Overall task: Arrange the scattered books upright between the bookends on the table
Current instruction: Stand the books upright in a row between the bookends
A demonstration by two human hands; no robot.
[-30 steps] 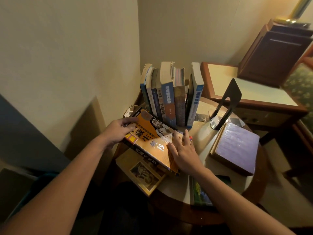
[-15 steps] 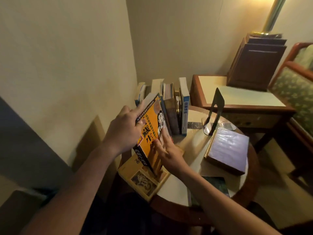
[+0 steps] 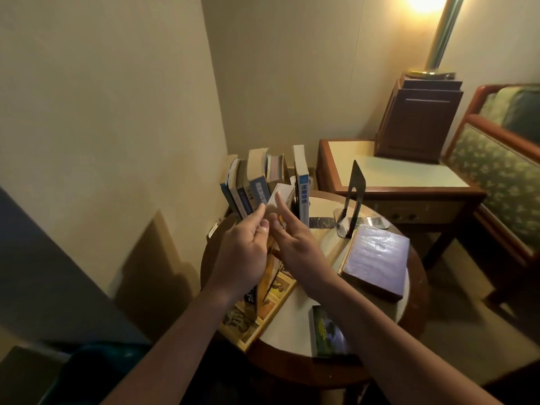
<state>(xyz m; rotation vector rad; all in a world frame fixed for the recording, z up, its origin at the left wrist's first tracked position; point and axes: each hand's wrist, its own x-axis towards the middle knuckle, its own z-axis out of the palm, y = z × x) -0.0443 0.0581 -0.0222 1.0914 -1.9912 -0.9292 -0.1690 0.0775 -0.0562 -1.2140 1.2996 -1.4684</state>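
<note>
Left hand [image 3: 244, 255] gripped the orange book [image 3: 286, 190] upright; right hand [image 3: 301, 247] pressed straight fingers against its cover. It stood near the left edge of the desk [image 3: 292, 331], just before the row of books [image 3: 257, 182].

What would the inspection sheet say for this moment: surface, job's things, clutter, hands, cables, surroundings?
Surface: round table, pale top, brown rim.
Job's things: row of upright books at the back; black bookend standing apart to its right; orange book tilted, nearly upright, at the row; purple book, green book and illustrated book lying flat.
Clutter: nothing seen.
Hands: left hand grips the orange book; right hand presses it with straight fingers.
Cables: nothing seen.
Surroundings: side table, dark wooden box, lamp pole, armchair.
</note>
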